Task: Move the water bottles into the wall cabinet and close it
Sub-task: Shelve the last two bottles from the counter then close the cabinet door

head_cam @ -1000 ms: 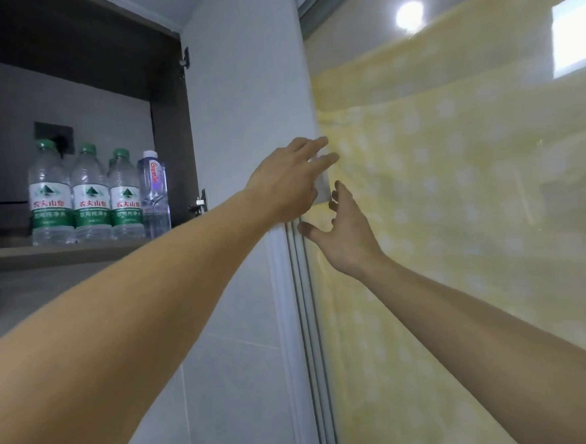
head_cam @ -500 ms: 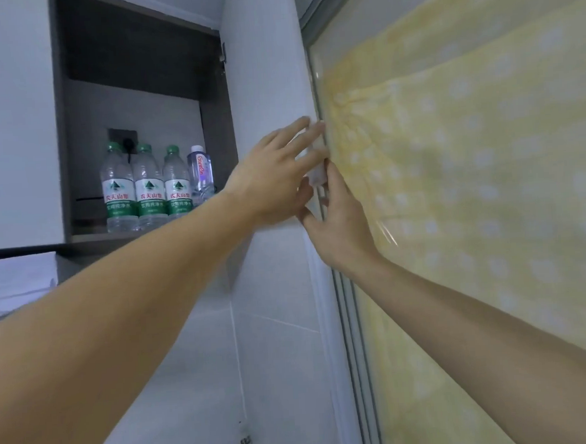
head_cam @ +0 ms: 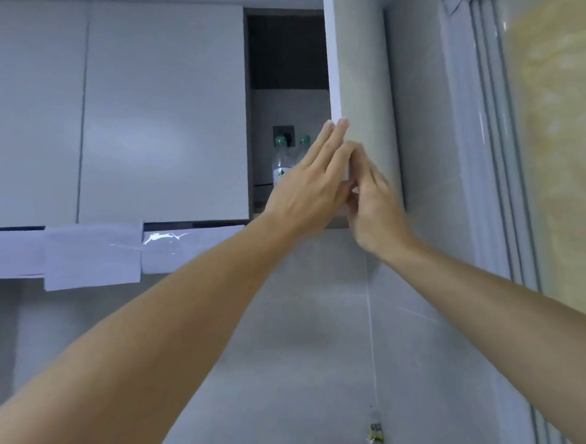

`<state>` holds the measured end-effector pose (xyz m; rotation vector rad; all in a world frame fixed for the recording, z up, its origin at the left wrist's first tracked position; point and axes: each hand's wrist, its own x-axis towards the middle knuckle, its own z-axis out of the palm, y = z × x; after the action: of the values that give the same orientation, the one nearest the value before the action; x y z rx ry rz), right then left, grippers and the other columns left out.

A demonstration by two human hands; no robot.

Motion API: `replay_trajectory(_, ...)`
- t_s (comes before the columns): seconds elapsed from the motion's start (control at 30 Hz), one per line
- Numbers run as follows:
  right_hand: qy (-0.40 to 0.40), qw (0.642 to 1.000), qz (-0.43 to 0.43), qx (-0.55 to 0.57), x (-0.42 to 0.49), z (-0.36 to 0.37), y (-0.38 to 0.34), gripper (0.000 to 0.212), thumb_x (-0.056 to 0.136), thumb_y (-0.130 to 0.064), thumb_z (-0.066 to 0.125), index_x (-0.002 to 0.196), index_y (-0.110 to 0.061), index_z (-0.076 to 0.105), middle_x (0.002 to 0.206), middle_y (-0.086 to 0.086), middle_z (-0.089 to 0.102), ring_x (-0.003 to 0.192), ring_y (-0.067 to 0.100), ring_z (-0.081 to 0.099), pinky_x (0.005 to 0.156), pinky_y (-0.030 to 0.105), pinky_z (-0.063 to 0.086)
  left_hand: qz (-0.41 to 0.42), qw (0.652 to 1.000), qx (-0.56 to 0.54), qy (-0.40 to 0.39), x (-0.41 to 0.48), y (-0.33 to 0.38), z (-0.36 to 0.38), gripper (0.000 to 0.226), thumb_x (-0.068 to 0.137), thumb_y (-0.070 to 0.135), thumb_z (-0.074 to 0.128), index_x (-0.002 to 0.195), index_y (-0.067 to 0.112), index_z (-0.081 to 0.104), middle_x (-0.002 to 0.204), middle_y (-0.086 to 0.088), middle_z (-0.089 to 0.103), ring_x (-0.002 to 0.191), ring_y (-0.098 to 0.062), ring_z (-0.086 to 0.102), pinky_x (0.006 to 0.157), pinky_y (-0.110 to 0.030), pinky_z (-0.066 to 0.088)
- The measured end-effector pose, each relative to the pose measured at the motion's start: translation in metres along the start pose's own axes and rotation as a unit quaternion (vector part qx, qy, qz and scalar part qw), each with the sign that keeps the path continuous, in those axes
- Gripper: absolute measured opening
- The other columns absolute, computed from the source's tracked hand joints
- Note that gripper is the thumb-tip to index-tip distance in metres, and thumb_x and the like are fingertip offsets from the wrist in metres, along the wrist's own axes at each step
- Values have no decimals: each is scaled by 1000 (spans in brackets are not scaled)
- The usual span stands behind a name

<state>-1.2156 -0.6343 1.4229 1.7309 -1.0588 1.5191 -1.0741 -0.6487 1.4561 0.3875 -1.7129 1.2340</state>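
The wall cabinet [head_cam: 284, 50] stands partly open at the upper middle, and its white cabinet door [head_cam: 332, 65] is seen almost edge-on. Inside, two green-capped water bottles [head_cam: 280, 157] show in the gap; my left hand hides most of them and any other bottles. My left hand [head_cam: 313, 182] lies flat with fingers together against the left side of the door's free edge. My right hand [head_cam: 372, 199] presses the door's right face, so the lower part of the door is held between both hands.
Closed white cabinet doors [head_cam: 161, 109] fill the left, with paper sheets [head_cam: 91, 254] taped under them. A grey tiled wall [head_cam: 325, 322] lies below, and a window frame [head_cam: 492, 141] with yellow film is at the right. Some small items [head_cam: 375, 433] sit at the bottom edge.
The door has swung left and now covers most of the opening, with both hands moving along on its edge. My view has shifted left, bringing the closed doors into sight.
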Motion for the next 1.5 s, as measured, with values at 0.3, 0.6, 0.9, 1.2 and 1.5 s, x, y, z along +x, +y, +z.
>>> replay_trajectory(0.3, -91, 994, 27, -47, 24, 93, 12, 68, 112, -38, 36, 167, -20, 0, 176, -3, -5, 162, 15, -4, 125, 26, -2, -59, 998, 24, -28, -68, -72, 53, 45, 98, 2, 58, 140, -9, 51, 157, -22, 39, 148, -37, 34, 100, -36, 52)
replay_trajectory(0.6, -118, 987, 62, -90, 41, 176, 39, 75, 108, -57, 29, 166, -25, -6, 174, -5, -14, 160, 14, -15, 131, 37, -4, -107, 991, 74, -24, -102, -125, 129, 47, 106, 15, 37, 144, -12, 44, 156, -28, 37, 149, -41, 30, 120, -47, 33)
replay_trajectory(0.9, -106, 983, 43, -142, 48, 217, 76, 73, 105, -63, 24, 166, -35, -6, 174, -5, -18, 159, 16, -21, 130, 43, -9, -144, 985, 94, -19, -126, -148, 186, 52, 108, 14, 35, 155, -8, 26, 164, -25, 21, 154, -36, 16, 126, -48, 16)
replay_trajectory(1.2, -102, 979, 38, -173, 55, 241, 103, 73, 107, -60, 26, 166, -31, -7, 174, -2, -19, 159, 17, -21, 129, 45, -10, -234, 965, 90, -78, -127, -146, 213, 58, 109, 20, 30, 158, -6, 13, 167, -24, 7, 156, -34, 7, 127, -45, 7)
replay_trajectory(1.5, -99, 978, 23, -184, 57, 252, 115, 72, 108, -57, 25, 166, -30, -6, 174, 0, -19, 160, 19, -20, 129, 50, -10, -272, 936, 142, -174, -120, -143, 219, 60, 110, 27, 13, 158, -1, -9, 167, -19, -13, 156, -30, -10, 127, -42, 0)
